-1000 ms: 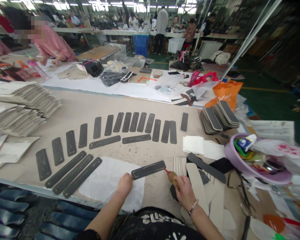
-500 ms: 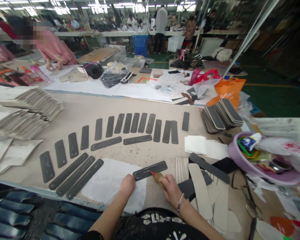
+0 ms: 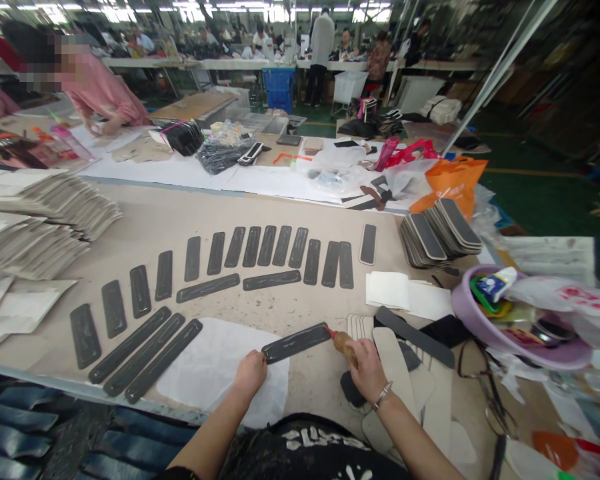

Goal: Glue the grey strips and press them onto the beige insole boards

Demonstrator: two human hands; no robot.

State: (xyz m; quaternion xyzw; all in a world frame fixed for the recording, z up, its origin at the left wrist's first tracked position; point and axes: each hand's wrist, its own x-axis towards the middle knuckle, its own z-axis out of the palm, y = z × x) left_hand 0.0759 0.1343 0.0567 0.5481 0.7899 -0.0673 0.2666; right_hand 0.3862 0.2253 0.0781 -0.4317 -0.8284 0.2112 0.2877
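Observation:
My left hand (image 3: 251,373) is closed on the left end of a dark grey strip (image 3: 296,341) with rounded corners. A shiny wet trail runs along the strip, which lies partly over a white sheet (image 3: 210,370). In my right hand (image 3: 369,370) is a tan glue bottle (image 3: 343,343), its red nozzle at the strip's right end. Several dark strips (image 3: 265,245) with similar glossy trails lie in an arc beyond my hands. Longer glossy strips (image 3: 145,357) rest at the left. Beside my right hand are loose beige pieces (image 3: 393,360) and dark ones.
Stacked pale pieces (image 3: 45,200) stand at the left. On the right are piles of grey-faced pieces (image 3: 430,235), white cards (image 3: 387,291), a purple basin (image 3: 463,303) of odds and ends, and eyeglasses (image 3: 487,383). A co-worker in pink (image 3: 105,90) leans over the far table.
My right hand has moved right with the glue bottle, from the strip's middle to its right end, and the wet trail now reaches further. My left hand still holds the strip's left end.

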